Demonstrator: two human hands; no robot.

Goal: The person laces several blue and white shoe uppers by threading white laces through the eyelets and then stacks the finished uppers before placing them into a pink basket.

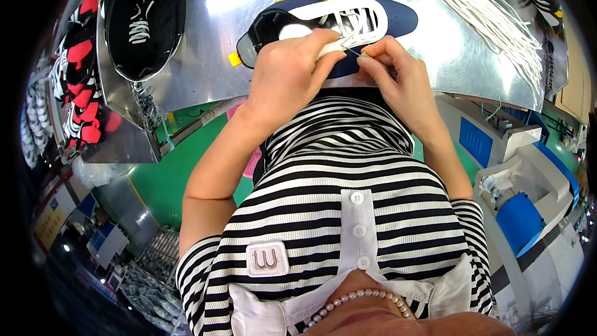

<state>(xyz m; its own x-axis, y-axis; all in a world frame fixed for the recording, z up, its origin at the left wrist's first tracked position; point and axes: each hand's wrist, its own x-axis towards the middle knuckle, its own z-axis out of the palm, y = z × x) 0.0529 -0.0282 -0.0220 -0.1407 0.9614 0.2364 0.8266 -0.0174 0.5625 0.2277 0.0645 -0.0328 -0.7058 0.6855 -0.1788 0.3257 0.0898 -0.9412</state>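
Observation:
A navy, white and yellow sneaker (401,17) lies on its side along the metal table, its heel to the left and toe to the right. White lace (356,22) criss-crosses its eyelets. My left hand (283,74) is closed on the sneaker's white eyelet edge, thumb and forefinger pinching near the lace; its fingers hide part of the opening. Close beside it, my right hand (401,78) pinches a thin dark rod-like tool (353,51) whose tip points toward the left fingertips. Whether a lace is caught on that tool I cannot tell.
A bundle of white laces (482,22) spreads over the metal table (211,56) at the right. One black shoe (144,22) stands in a dark oval at the left, with red, black and white shoes (81,96) beyond. Grey-and-blue machinery (522,196) is at the lower right.

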